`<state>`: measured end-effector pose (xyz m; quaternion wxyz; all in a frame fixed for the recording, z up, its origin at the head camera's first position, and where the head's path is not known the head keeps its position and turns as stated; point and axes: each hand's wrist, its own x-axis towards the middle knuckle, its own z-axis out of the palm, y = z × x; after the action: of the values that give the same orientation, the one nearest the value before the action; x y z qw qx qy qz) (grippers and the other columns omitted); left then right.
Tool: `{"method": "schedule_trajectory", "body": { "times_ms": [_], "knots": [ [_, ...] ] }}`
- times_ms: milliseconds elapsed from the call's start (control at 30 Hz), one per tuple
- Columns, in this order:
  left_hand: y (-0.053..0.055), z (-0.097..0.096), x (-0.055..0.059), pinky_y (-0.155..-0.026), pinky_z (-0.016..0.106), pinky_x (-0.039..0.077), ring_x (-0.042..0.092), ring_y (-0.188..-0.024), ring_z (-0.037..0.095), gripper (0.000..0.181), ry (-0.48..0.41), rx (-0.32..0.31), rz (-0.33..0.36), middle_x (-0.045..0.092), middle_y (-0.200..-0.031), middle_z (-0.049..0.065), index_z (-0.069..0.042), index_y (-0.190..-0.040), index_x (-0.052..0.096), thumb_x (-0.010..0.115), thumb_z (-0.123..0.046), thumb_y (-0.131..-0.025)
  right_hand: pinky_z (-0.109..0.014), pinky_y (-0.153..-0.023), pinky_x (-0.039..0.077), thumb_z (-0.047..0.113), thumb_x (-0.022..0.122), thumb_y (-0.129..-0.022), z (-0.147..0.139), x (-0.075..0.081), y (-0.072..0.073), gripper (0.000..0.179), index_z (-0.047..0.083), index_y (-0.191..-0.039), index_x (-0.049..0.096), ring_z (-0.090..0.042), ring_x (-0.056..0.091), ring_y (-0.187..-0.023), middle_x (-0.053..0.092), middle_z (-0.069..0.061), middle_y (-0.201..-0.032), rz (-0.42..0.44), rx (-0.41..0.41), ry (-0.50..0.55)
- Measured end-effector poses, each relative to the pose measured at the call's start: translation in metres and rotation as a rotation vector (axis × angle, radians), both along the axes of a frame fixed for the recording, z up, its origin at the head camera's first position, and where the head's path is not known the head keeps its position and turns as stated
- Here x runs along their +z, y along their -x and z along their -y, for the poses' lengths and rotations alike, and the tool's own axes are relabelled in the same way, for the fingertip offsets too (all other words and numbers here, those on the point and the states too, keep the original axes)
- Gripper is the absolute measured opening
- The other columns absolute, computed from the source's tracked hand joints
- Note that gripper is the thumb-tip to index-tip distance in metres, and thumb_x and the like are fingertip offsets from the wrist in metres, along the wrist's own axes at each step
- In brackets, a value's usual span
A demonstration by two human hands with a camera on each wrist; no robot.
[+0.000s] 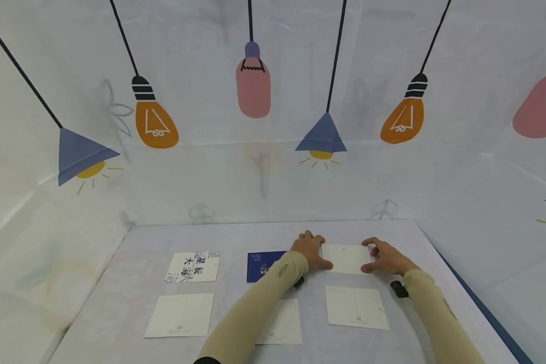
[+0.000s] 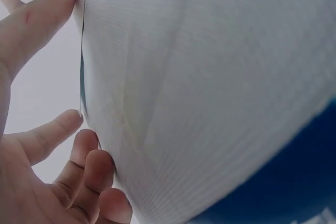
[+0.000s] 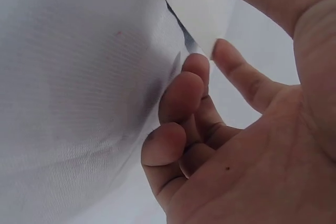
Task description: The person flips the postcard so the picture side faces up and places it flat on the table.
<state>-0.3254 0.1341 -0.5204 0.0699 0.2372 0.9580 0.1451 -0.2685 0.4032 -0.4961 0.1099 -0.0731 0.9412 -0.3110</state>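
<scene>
A white postcard (image 1: 347,258) with a small printed mark near its far edge lies between my two hands, at or just above the table. My left hand (image 1: 310,250) holds its left end, with thumb and forefinger spread to the two corners. At the right end, my right hand (image 1: 388,257) holds it likewise by thumb and forefinger. A thin dark gap shows under the card edge (image 2: 83,51) in the left wrist view. The other fingers (image 3: 181,95) of the right hand are bent beside the tabletop. Whether the card fully touches the table cannot be told.
Another white postcard (image 1: 357,307) lies just nearer. A blue card (image 1: 260,265) and a white card (image 1: 284,323) are partly hidden by my left sleeve. Farther left lie a card with blue characters (image 1: 193,267) and a blank-looking card (image 1: 180,315). A white lamp-print curtain (image 1: 273,187) surrounds the table.
</scene>
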Motion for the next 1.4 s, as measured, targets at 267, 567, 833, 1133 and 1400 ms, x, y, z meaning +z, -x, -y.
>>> {"method": "schedule_trajectory", "body": {
  "times_ms": [267,567,833,1133,1400],
  "knots": [
    [0.0,0.002,0.007,-0.079,0.032,0.053,0.064,-0.093,0.016,0.065,-0.125,0.066,0.03,0.07,-0.114,0.002,-0.024,-0.14,0.059,0.074,-0.057,-0.086,-0.044,-0.078,0.042,0.026,0.092,-0.074,0.008,0.002,-0.007,0.085,0.002,-0.137,0.042,-0.03,0.049,-0.088,0.051,-0.019,-0.106,-0.047,-0.065,0.009],
    [-0.007,0.001,0.013,-0.051,0.026,0.042,0.059,-0.047,0.009,0.045,-0.37,0.101,0.21,0.064,-0.053,-0.011,-0.026,-0.137,0.062,0.07,-0.041,-0.094,-0.034,-0.068,0.04,0.02,0.092,-0.075,0.014,-0.003,-0.018,0.082,0.007,-0.136,0.039,-0.025,0.045,-0.085,0.046,-0.012,-0.099,-0.203,-0.098,0.01],
    [-0.016,0.005,0.014,-0.053,0.024,0.044,0.06,-0.042,0.009,0.033,-0.487,0.063,0.205,0.066,-0.056,-0.011,-0.026,-0.129,0.067,0.069,-0.032,-0.097,-0.031,-0.068,0.041,0.026,0.084,-0.085,0.008,-0.006,-0.027,0.071,0.008,-0.141,0.044,-0.022,0.047,-0.085,0.049,-0.009,-0.098,-0.314,-0.123,0.011],
    [-0.021,0.01,0.015,-0.058,0.024,0.044,0.061,-0.048,0.008,0.032,-0.521,0.019,0.175,0.067,-0.06,-0.013,-0.025,-0.128,0.067,0.068,-0.032,-0.097,-0.035,-0.068,0.046,0.044,0.061,-0.101,0.005,-0.004,-0.029,0.061,0.001,-0.143,0.05,-0.02,0.059,-0.077,0.071,-0.002,-0.091,-0.171,-0.214,0.115],
    [-0.023,0.013,0.017,-0.061,0.024,0.046,0.063,-0.05,0.01,0.03,-0.575,-0.001,0.203,0.068,-0.062,-0.013,-0.024,-0.127,0.069,0.066,-0.034,-0.098,-0.034,-0.076,0.039,0.052,0.051,-0.103,0.007,-0.002,-0.032,0.056,0.001,-0.123,0.061,-0.021,0.059,-0.078,0.076,-0.004,-0.097,-0.099,-0.244,0.235]
  ]
}}
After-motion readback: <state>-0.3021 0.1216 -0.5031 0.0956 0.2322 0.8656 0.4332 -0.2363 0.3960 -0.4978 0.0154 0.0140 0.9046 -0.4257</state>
